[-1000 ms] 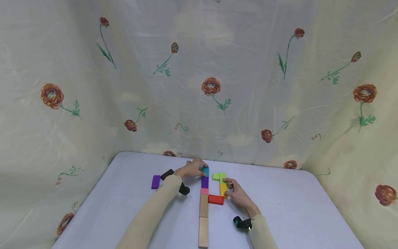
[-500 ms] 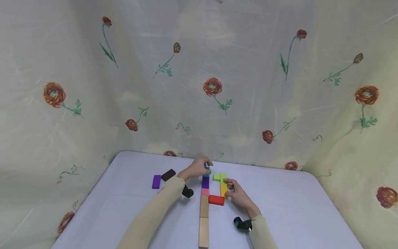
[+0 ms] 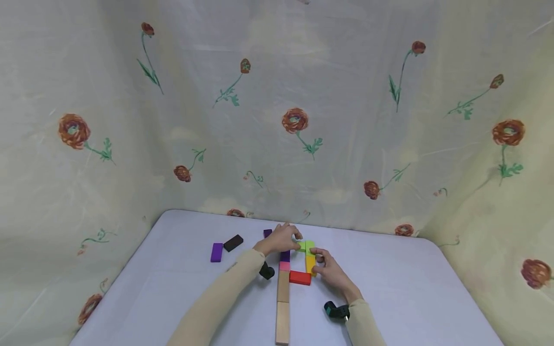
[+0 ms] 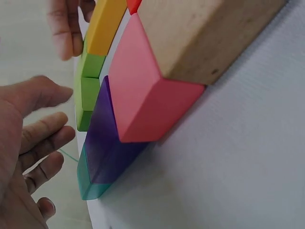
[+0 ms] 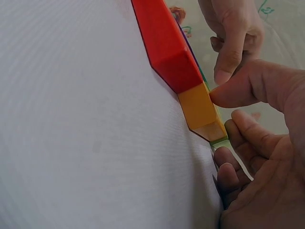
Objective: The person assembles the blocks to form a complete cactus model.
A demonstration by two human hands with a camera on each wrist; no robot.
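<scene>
My left hand hovers over the far end of a row of blocks, its thumb and fingers apart with nothing between them in the left wrist view. Below it are a teal block, mostly hidden in the head view, and a purple block. Its thumb overlaps the nearer of two lime-green blocks. My right hand rests along the outer side of a yellow block, thumb at its near end and fingertips by the lime-green end. A red block joins the yellow one to the row.
The row continues toward me with a pink block and two plain wooden blocks. To the left lie a loose purple block and a dark brown block. Another dark purple block sits behind my left hand. A floral cloth hangs beyond the table.
My left hand has left the teal block and shifted right and slightly nearer, uncovering a dark purple block behind it. My right hand has stayed beside the yellow block.
</scene>
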